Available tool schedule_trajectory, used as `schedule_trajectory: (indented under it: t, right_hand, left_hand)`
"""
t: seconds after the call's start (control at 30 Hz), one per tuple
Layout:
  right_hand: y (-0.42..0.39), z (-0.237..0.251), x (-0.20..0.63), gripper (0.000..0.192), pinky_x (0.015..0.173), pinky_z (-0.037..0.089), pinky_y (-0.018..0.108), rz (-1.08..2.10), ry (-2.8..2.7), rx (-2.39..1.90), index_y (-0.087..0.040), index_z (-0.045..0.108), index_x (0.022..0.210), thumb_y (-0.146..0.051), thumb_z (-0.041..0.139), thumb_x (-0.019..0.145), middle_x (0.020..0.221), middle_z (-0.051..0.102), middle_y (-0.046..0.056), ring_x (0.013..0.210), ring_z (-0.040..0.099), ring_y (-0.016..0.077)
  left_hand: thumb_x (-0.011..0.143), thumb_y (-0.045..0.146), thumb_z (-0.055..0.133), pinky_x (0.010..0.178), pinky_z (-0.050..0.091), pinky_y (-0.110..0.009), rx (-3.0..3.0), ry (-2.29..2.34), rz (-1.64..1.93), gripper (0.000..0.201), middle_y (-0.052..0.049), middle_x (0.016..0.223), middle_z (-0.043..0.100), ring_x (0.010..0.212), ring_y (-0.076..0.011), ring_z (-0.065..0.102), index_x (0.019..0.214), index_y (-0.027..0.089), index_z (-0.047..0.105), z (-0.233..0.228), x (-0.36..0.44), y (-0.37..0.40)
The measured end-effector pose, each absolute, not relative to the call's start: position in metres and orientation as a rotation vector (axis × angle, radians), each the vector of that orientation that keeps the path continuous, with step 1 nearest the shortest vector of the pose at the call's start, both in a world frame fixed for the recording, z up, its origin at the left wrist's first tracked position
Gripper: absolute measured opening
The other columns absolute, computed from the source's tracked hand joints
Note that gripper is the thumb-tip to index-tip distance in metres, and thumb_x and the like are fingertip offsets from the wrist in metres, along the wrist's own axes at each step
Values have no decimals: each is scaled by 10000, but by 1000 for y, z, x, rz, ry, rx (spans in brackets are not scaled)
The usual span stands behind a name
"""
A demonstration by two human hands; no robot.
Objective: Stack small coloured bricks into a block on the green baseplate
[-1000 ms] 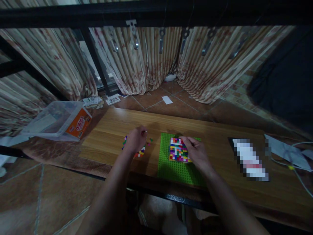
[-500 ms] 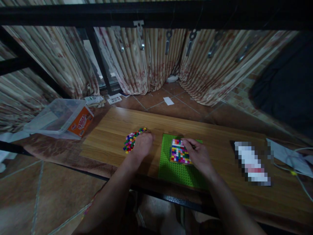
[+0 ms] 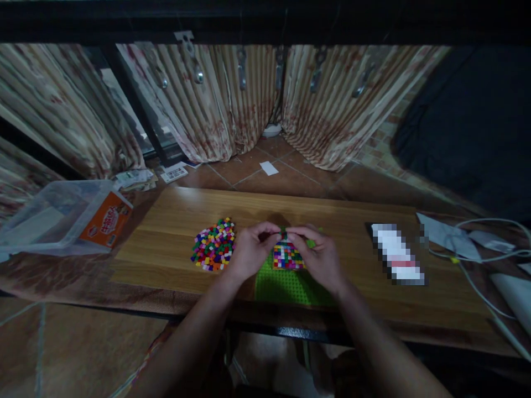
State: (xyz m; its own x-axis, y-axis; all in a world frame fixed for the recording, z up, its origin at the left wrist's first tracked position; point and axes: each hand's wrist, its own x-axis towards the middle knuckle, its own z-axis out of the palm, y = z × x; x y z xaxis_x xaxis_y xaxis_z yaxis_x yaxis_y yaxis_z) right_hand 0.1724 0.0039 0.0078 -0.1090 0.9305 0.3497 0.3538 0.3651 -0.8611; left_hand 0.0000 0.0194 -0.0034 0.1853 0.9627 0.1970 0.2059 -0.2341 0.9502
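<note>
Left hand withdrawn from the heap of small multicoloured plastic cubes and brought across to the far edge of the multicoloured square block of stacked cubes; half a second ago it lay over that heap, now fully uncovered just to the left of the left hand. Right hand shifted from the right flank of the block to its far edge, fingertips nearly touching those of the left hand. Both hands curled narrow in pinch form above the block. Contents of the pinch too small to resolve: cannot tell whether a single cube is held. Block seated on the bright green studded baseplate, directly beneath and between the hands, on the wooden surface. Judged: pick-up phase closed, placement phase open at the far row of the block. Blurred flat object well to the right of the right hand. Clear plastic box with orange label far left of the left hand.
</note>
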Motion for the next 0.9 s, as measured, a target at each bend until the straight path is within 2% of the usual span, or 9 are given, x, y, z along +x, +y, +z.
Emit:
schedule_trajectory:
  t: [0.17, 0.37, 0.57, 0.77, 0.9]
  right_hand:
    - [4, 5, 171, 167, 749, 494, 287, 880, -1545, -1164, -231, 738, 925, -343, 656, 831, 888, 734, 16, 812, 652, 165]
    - [8, 0, 174, 155, 743, 506, 286, 972, -1460, -1163, -215, 724, 901, -312, 676, 790, 849, 737, 11, 776, 656, 160]
    - [12, 1, 186, 142, 725, 507, 296, 877, -1503, -1282, -210, 729, 850, -317, 655, 792, 818, 739, 17, 752, 659, 171]
    - [22, -7, 199, 166, 780, 504, 336, 715, -1559, -1475, -221, 729, 883, -305, 604, 813, 888, 744, 35, 801, 667, 189]
    - [23, -11, 196, 163, 807, 492, 342, 705, -1649, -1468, -225, 729, 855, -301, 590, 817, 911, 735, 36, 841, 660, 192]
  left_hand:
    - [841, 193, 599, 802, 523, -248, 1706, 1133, 1131, 154, -24, 897, 705, 836, -134, 663, 979, 179, 668, -2, 10, 18]
    - [825, 136, 607, 839, 546, -270, 1878, 1246, 1136, 293, -21, 933, 713, 847, -134, 687, 1111, 197, 611, 7, 18, 13]
    - [856, 144, 571, 879, 539, -284, 1964, 1318, 1106, 347, -19, 963, 721, 899, -142, 690, 1197, 208, 565, 7, 16, 13]
    - [854, 208, 569, 817, 551, -310, 1891, 1601, 961, 270, -55, 1034, 723, 869, -179, 690, 1119, 194, 620, -3, 3, 23]
    - [867, 231, 545, 828, 547, -301, 1826, 1571, 909, 256, -58, 1064, 724, 902, -178, 686, 1101, 185, 638, -8, 3, 25]
